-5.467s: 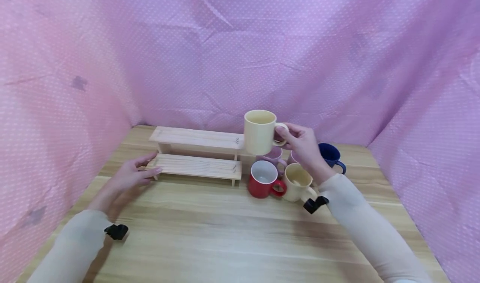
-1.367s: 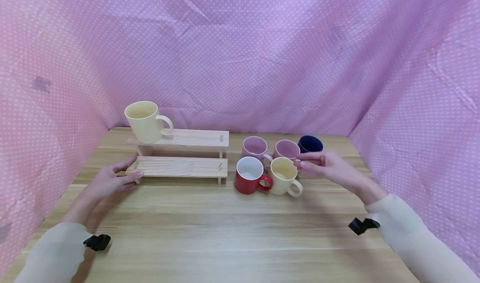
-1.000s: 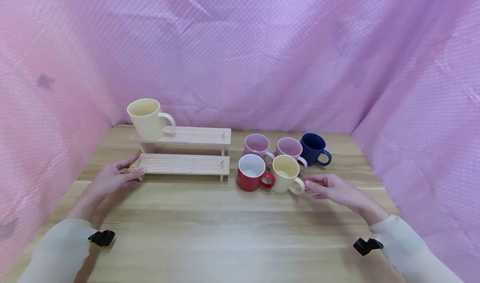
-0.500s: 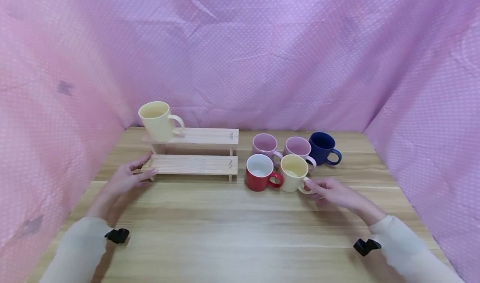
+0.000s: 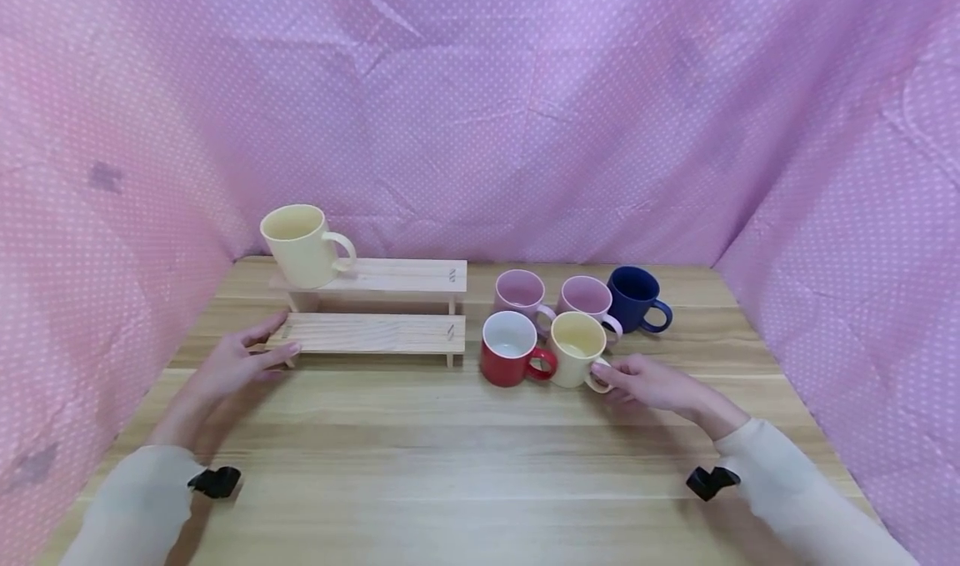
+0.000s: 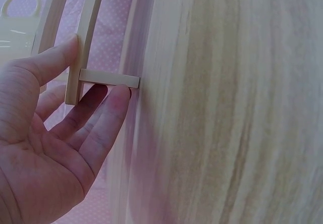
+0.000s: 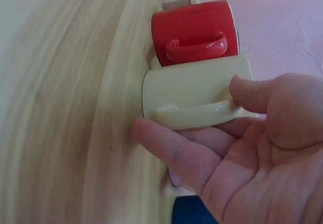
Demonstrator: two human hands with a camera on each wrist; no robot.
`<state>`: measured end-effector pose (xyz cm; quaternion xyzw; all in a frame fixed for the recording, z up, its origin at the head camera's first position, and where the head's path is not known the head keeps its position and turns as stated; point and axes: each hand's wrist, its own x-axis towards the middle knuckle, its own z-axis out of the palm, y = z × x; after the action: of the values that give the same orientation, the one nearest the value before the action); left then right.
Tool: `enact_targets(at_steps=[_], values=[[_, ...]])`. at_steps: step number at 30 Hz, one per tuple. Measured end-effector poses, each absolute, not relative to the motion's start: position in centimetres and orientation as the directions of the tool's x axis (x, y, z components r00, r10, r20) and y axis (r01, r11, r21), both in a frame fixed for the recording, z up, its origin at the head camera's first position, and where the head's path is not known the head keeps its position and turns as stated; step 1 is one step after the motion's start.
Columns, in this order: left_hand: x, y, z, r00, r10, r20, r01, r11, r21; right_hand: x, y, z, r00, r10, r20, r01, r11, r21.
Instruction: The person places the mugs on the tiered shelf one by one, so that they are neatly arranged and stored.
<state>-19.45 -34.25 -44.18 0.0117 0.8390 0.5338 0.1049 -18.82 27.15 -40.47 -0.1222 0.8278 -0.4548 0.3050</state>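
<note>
In the head view, my left hand (image 5: 236, 362) holds the left end of a two-tier wooden shelf (image 5: 375, 333). The left wrist view shows the thumb on the board's edge and fingertips against a short leg (image 6: 108, 77). My right hand (image 5: 652, 387) pinches the handle of a pale yellow mug (image 5: 576, 353), which stands upright on the table. Seen from the right wrist, the thumb presses the handle's upper end and the other fingers lie behind and below it. Another pale yellow mug (image 5: 303, 249) sits on the upper tier's left end, handle to the right.
A red mug (image 5: 506, 358) with a white inside stands against the yellow mug's left. Behind are two pink mugs, the left one (image 5: 519, 289) and the right one (image 5: 587, 295), and a dark blue mug (image 5: 632, 299). Pink dotted cloth (image 5: 480, 132) surrounds the wooden table (image 5: 420, 466).
The first yellow mug, held in the air by my right hand, now stands on the upper tier. My right hand returned rightward and took the second yellow mug's handle. The left hand stayed.
</note>
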Motion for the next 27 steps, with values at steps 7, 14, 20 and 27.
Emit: enact_targets(at_steps=[7,14,20,27], values=[[-19.5,-34.4,-44.2,-0.977,0.132,-0.17,-0.097,0.435,0.895,-18.8,27.4,-40.8,-0.77,-0.525,-0.363,0.141,0.414,-0.899],[-19.4,-34.3,-44.6,-0.975,0.138,-0.172,-0.097,0.432,0.897,-18.4,27.5,-41.3,-0.794,-0.497,-0.35,0.202,0.327,-0.923],[-19.5,-34.2,-44.4,-0.974,0.134,-0.18,-0.104,0.44,0.892,-18.1,27.5,-41.7,-0.823,-0.458,-0.336,0.209,0.305,-0.929],[-19.7,-34.4,-44.5,-0.977,0.131,-0.168,-0.094,0.443,0.892,-17.9,27.6,-41.9,-0.836,-0.425,-0.348,0.284,0.209,-0.936]])
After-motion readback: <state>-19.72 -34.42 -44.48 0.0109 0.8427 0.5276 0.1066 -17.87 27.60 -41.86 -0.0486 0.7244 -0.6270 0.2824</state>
